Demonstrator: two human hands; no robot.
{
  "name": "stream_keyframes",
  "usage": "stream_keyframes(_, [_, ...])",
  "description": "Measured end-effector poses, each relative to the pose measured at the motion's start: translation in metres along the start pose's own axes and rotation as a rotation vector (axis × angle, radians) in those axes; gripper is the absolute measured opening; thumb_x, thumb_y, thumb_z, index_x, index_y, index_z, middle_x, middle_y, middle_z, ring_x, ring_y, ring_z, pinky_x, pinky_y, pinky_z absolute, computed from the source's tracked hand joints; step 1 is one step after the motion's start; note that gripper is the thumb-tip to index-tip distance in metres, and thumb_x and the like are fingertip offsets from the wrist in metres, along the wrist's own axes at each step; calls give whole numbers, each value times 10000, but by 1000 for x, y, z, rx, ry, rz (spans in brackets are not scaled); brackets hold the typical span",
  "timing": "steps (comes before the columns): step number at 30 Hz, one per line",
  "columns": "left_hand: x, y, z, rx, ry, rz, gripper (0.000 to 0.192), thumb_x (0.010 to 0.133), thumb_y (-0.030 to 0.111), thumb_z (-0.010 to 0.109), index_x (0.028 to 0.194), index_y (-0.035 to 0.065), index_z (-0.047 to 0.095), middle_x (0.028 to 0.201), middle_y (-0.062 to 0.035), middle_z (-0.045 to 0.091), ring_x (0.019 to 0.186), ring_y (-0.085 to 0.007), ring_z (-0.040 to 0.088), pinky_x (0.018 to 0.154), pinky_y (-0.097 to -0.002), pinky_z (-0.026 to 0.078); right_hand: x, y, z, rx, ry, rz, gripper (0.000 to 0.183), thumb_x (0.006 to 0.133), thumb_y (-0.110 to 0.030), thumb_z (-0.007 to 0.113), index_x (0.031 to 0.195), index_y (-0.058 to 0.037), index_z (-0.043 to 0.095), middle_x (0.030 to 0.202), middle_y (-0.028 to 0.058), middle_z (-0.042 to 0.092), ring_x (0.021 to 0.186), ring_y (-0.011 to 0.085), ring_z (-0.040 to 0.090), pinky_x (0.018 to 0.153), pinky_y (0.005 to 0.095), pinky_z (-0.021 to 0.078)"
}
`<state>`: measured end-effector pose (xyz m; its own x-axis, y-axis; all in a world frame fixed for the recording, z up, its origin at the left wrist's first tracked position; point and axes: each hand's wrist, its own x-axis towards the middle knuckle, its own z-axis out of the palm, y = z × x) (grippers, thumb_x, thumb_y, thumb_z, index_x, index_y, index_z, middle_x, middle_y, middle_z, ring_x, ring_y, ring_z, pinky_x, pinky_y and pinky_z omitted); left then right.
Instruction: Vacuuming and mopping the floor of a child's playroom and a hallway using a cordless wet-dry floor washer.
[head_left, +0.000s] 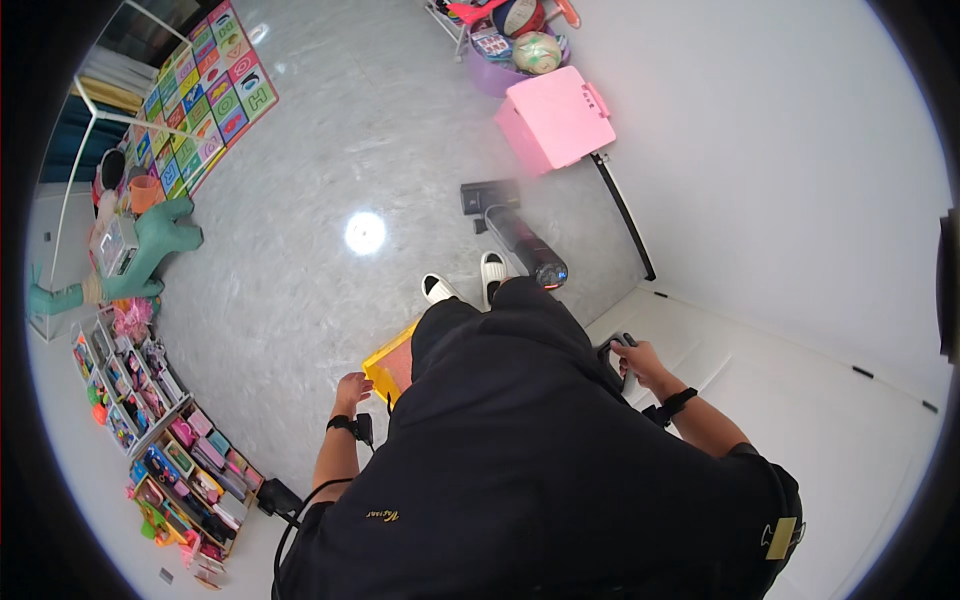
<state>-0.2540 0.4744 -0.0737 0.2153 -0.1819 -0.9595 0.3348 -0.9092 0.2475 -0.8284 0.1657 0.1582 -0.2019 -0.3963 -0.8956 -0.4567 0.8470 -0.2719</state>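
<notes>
My right hand (637, 363) is closed around the dark loop handle (606, 357) of an upright floor washer, out at my right side. The washer's dark cylindrical body (525, 244) slants over the floor in front of my feet, with a small display lit at its near end. Its wide floor head (480, 198) lies flat on the grey floor and looks slightly blurred. My thigh and shirt hide the stretch between body and handle. At my left, my left hand (354, 390) hangs with loosely bent fingers, beside a yellow-edged box (381, 360) partly covered by my leg.
A pink lidded box (559, 120) and a purple tub (487, 71) of balls stand along the right wall. Toy shelves (199, 472), a green animal-shaped seat (154, 244) and a letter-patterned play mat (217, 97) line the left. White panels (787, 420) lie at my right.
</notes>
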Motion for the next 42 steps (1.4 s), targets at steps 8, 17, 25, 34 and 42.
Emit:
stream_keyframes(8, [-2,55,49,195,-55,90,362,911,247,480,1161,2,574,985,-148,690,878,-241,667,754,-362,538,19,14,-28,-92,58,-139,367,843,-268,712,633,-19,543,528,62,510,429,187,507,433,344,404])
stream_keyframes(17, [-59,69,69,418,5,92,367,917,271,495,1166,14,576,993,-137,690,888,-230,664,751,-355,537,161,15,-26,-397,134,-444,482,794,-413,689,732,63,641,666,217,644,642,351,657,627,429,515])
stream_keyframes(25, [-78,99,23,654,33,150,332,929,267,489,1160,49,586,965,-108,703,863,-206,674,705,-344,543,175,14,36,-376,240,-657,444,761,-380,703,815,55,631,821,267,642,800,450,619,710,468,497])
stream_keyframes(34, [59,252,-8,1135,-358,378,280,929,240,499,1126,70,603,898,-86,702,758,-174,659,629,-315,528,64,84,92,-202,296,-432,354,780,-343,690,779,8,642,743,226,640,735,413,619,663,460,481])
stream_keyframes(42, [139,470,57,1229,-313,522,301,886,210,531,1092,12,626,885,-118,702,739,-181,660,636,-306,529,-88,70,207,74,252,37,350,784,-361,712,873,-25,671,715,194,658,694,324,658,637,405,506])
